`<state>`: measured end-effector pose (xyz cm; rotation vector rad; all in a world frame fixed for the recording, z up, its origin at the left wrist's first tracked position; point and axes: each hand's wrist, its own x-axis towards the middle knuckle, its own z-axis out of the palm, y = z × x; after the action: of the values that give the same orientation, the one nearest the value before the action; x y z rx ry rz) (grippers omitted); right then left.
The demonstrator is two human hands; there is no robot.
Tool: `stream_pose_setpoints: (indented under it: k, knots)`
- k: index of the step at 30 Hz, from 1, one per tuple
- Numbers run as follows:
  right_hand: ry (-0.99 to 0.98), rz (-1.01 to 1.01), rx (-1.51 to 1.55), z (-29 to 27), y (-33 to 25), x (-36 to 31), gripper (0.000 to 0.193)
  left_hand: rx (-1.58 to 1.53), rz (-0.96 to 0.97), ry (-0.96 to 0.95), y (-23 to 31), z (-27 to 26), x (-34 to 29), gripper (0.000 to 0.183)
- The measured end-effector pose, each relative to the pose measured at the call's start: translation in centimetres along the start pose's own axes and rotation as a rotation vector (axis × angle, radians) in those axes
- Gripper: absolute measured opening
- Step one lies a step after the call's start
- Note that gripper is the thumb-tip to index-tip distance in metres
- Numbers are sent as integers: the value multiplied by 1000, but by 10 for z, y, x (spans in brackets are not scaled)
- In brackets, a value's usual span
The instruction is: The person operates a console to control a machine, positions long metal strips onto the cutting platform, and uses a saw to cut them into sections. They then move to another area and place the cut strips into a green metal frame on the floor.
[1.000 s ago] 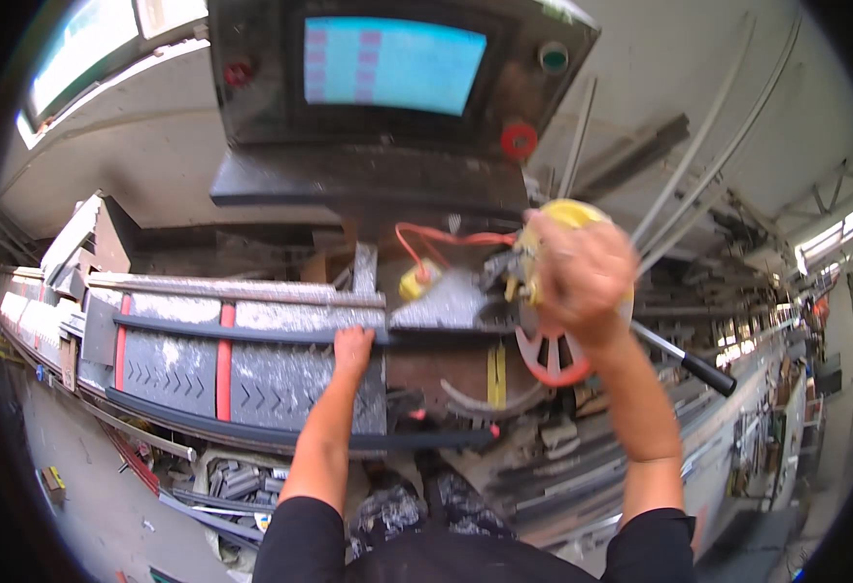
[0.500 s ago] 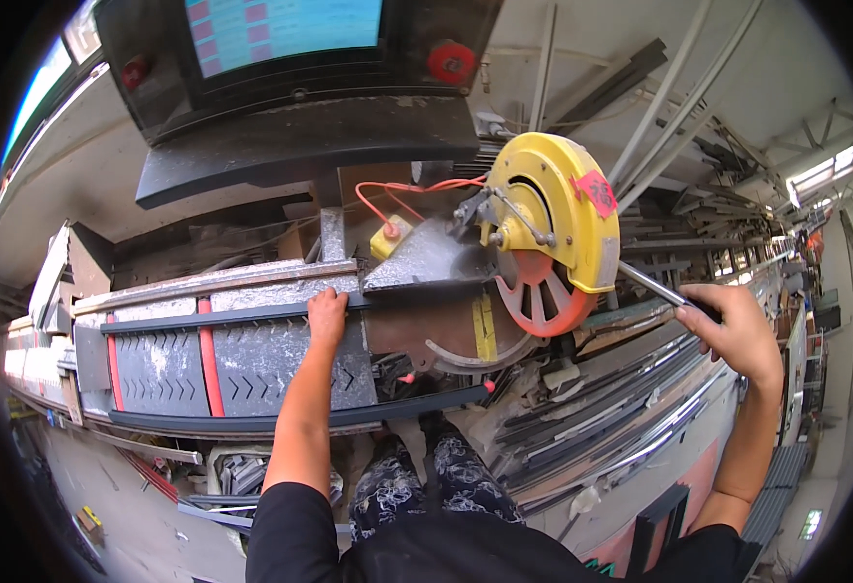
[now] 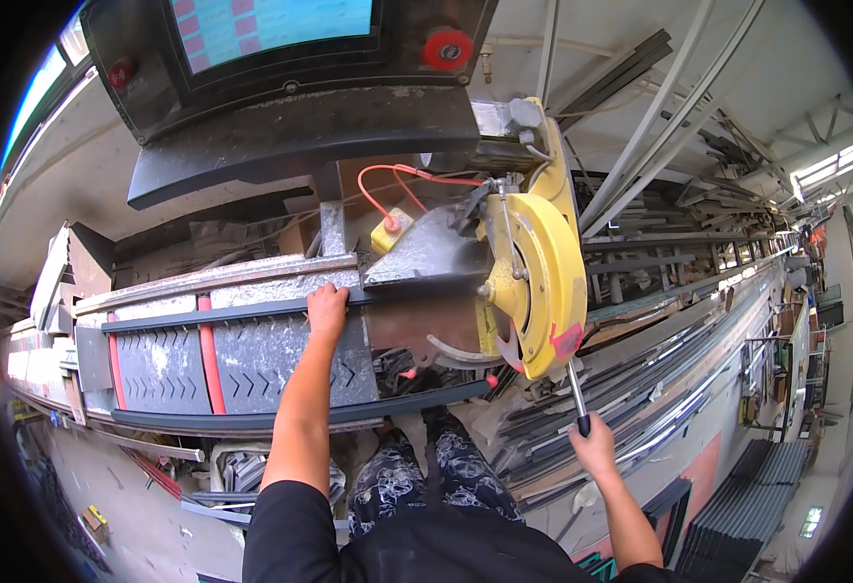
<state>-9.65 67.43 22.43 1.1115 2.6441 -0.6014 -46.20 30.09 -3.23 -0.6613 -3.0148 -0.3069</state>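
At the bench's left end stands a brown, angled block. From there the bench runs rightward, its grey top dusted white and stamped with chevrons, two red strips crossing it from front to back. A dark bar lies lengthwise, nearer the bench's far edge; a second bar follows the near edge and juts past the right corner, ending in a reddish tip. Above the far edge hangs a black control panel with a lit blue screen.

The person's left hand is on the dark bar, close to the bench's right edge, fingers bent over and closed on it; the fingertips are too small to make out. I cannot tell where the bar's right end lies.

Just beyond, a yellow box sits behind the right corner, trailing an orange cable. Right of the bench, the saw's yellow guard hangs low, a red patch near its bottom. A metal handle slopes down from it toward the person, and the right hand has its fingers wrapped around the black end. Farther right, ribbed grey lengths lie stacked on the floor.
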Motion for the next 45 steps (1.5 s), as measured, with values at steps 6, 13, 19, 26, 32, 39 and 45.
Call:
stream_pose_setpoints:
  k: [6,13,19,26,32,39,45]
  knots:
    - [54,-3,151,33,21,4,19,-36,-9,-12,-2,3,-2,27]
    - [55,37,114,39,20,6,17,-35,-7,49,0,1,-2,8]
    - [85,15,84,57,33,10,17,-47,-9,97,-1,7,-2,7]
    - [118,39,92,129,63,31,15,-62,-9,117,-1,9,-2,7]
    - [43,143,148,108,60,27,20,-37,-19,144,2,6,-4,10]
    - [13,1,7,-47,-24,2,25,-8,-25,100,5,2,-3,11]
    - [8,-71,-72,-104,-77,-2,27,-89,-3,77,26,-4,4,21]
